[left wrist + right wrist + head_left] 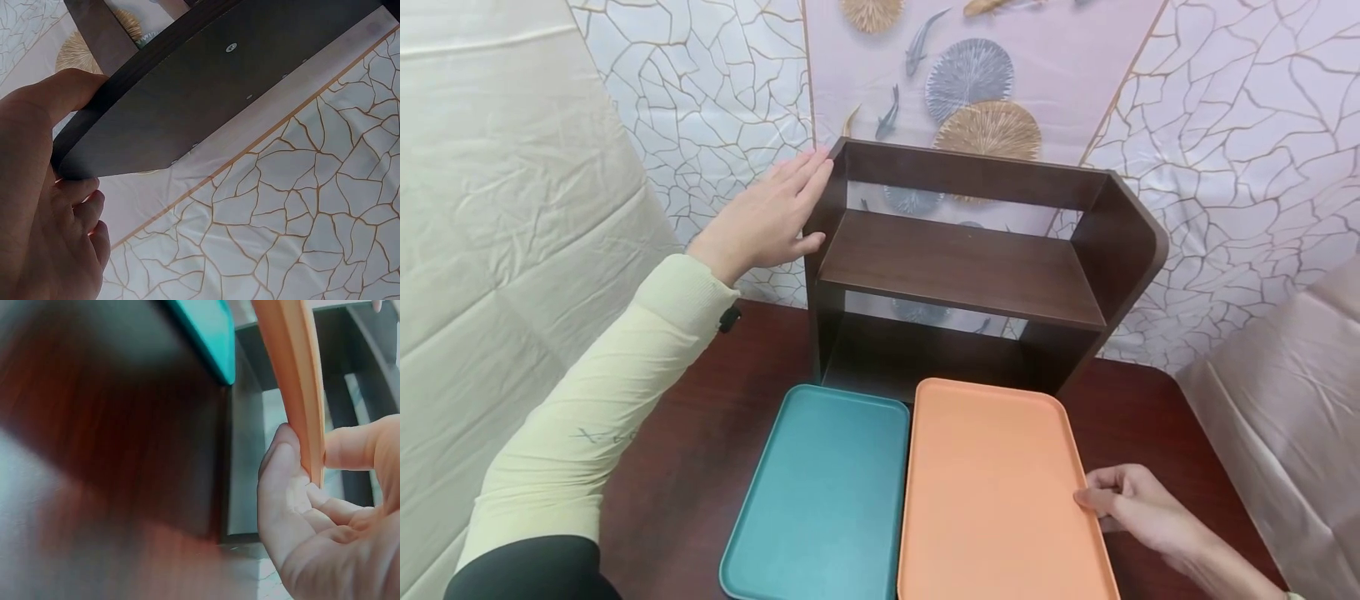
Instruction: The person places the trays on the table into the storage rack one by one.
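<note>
A dark brown two-tier shelf (962, 258) stands at the back of the table. My left hand (775, 212) holds its upper left corner, with the thumb at the front edge and the fingers by the top; the left wrist view shows the side panel (187, 94) between thumb and curled fingers. My right hand (1138, 504) pinches the right rim of an orange tray (1000, 492). That tray's edge (297, 381) is between thumb and fingers in the right wrist view. Beside it lies a teal tray (827, 492), which my hands do not touch.
The dark red table (700, 467) reaches both sides of the trays. Behind the shelf hangs a patterned cloth (700, 92), with pale cloth drapes (497, 208) at the left and right. Both trays' far ends lie close to the shelf's lower front.
</note>
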The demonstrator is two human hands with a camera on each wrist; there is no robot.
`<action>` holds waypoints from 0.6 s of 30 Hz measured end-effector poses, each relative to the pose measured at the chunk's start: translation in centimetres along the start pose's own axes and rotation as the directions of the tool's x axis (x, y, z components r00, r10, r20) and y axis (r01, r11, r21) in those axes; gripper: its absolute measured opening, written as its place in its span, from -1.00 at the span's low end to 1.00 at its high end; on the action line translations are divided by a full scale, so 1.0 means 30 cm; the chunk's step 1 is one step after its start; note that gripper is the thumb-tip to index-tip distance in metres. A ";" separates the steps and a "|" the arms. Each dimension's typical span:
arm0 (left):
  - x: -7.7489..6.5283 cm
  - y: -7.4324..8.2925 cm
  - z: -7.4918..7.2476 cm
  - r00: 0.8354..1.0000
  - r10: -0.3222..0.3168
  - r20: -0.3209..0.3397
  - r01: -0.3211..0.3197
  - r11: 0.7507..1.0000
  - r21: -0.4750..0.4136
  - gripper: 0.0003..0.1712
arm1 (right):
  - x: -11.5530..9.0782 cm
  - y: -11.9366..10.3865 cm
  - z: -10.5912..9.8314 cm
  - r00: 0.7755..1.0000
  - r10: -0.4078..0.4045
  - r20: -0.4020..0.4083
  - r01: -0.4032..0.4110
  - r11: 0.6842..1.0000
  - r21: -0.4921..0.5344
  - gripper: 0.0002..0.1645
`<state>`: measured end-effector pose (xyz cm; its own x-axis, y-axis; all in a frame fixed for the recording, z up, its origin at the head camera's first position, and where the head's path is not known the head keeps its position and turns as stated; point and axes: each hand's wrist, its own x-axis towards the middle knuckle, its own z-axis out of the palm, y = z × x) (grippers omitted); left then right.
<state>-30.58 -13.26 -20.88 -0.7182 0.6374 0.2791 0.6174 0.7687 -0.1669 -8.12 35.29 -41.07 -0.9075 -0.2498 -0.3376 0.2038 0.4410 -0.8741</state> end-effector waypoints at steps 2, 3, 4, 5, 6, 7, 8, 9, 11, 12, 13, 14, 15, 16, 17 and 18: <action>0.001 -0.001 0.000 1.000 0.002 -0.004 -0.002 1.000 0.000 0.02 | -0.008 -0.028 -0.009 1.000 -0.020 0.016 0.020 1.000 0.004 -0.76; 0.001 -0.001 0.000 1.000 0.002 -0.005 -0.002 1.000 -0.001 0.02 | -0.012 -0.044 -0.014 0.999 -0.035 0.025 0.034 0.999 0.003 -0.76; 0.001 -0.002 0.001 1.000 0.001 -0.005 -0.001 1.000 -0.002 0.02 | -0.016 -0.059 -0.019 0.998 -0.048 0.032 0.048 0.999 -0.001 -0.75; 0.001 -0.003 0.001 1.000 0.001 -0.004 -0.001 1.000 -0.003 0.02 | -0.020 -0.076 -0.024 0.997 -0.060 0.038 0.060 0.998 -0.002 -0.75; 0.001 -0.004 0.001 1.000 0.000 -0.005 0.000 1.000 -0.005 0.02 | -0.024 -0.093 -0.030 0.996 -0.072 0.043 0.073 0.997 -0.004 -0.74; 0.000 -0.005 0.002 1.000 -0.001 -0.004 0.001 1.000 -0.007 0.02 | -0.026 -0.111 -0.035 0.996 -0.081 0.047 0.081 0.997 -0.006 -0.73; 0.000 -0.005 0.002 1.000 -0.002 -0.003 0.002 1.000 -0.009 0.02 | -0.028 -0.130 -0.041 0.995 -0.085 0.052 0.085 0.996 -0.004 -0.73; 0.000 -0.006 0.002 1.000 -0.003 -0.002 0.003 1.000 -0.009 0.03 | -0.030 -0.148 -0.046 0.994 -0.092 0.055 0.093 0.996 -0.006 -0.73; 0.001 -0.006 0.002 1.000 -0.003 -0.001 0.003 1.000 -0.008 0.02 | -0.035 -0.185 -0.054 0.993 -0.099 0.064 0.099 0.995 0.003 -0.73; 0.001 -0.006 0.002 1.000 -0.002 -0.002 0.002 1.000 -0.008 0.02 | -0.037 -0.202 -0.058 0.992 -0.106 0.071 0.105 0.994 0.009 -0.73; 0.001 -0.005 0.002 1.000 -0.002 -0.002 0.002 1.000 -0.008 0.02 | -0.039 -0.220 -0.062 0.991 -0.110 0.079 0.109 0.994 0.015 -0.74; 0.001 -0.005 0.001 1.000 -0.002 -0.002 0.002 1.000 -0.006 0.02 | -0.042 -0.237 -0.065 0.989 -0.116 0.086 0.115 0.993 0.024 -0.74; 0.001 -0.004 0.001 1.000 -0.003 -0.002 0.003 1.000 -0.005 0.02 | -0.043 -0.254 -0.068 0.988 -0.124 0.089 0.122 0.992 0.030 -0.74; 0.002 -0.003 0.000 1.000 -0.004 -0.001 0.004 1.000 -0.003 0.02 | -0.044 -0.272 -0.070 0.987 -0.128 0.092 0.125 0.991 0.038 -0.74; 0.002 -0.001 -0.001 1.000 -0.005 0.001 0.005 1.000 -0.002 0.02 | -0.045 -0.289 -0.073 0.986 -0.136 0.096 0.132 0.990 0.044 -0.73; 0.002 0.000 -0.001 1.000 -0.006 0.002 0.006 1.000 -0.002 0.02 | -0.045 -0.307 -0.075 0.985 -0.142 0.098 0.137 0.989 0.049 -0.73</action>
<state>-30.61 -13.22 -20.82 -0.7224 0.6330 0.2783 0.6137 0.7724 -0.1637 -9.59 33.52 -31.79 -0.8869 -0.3928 -0.2430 0.0951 0.3595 -0.9283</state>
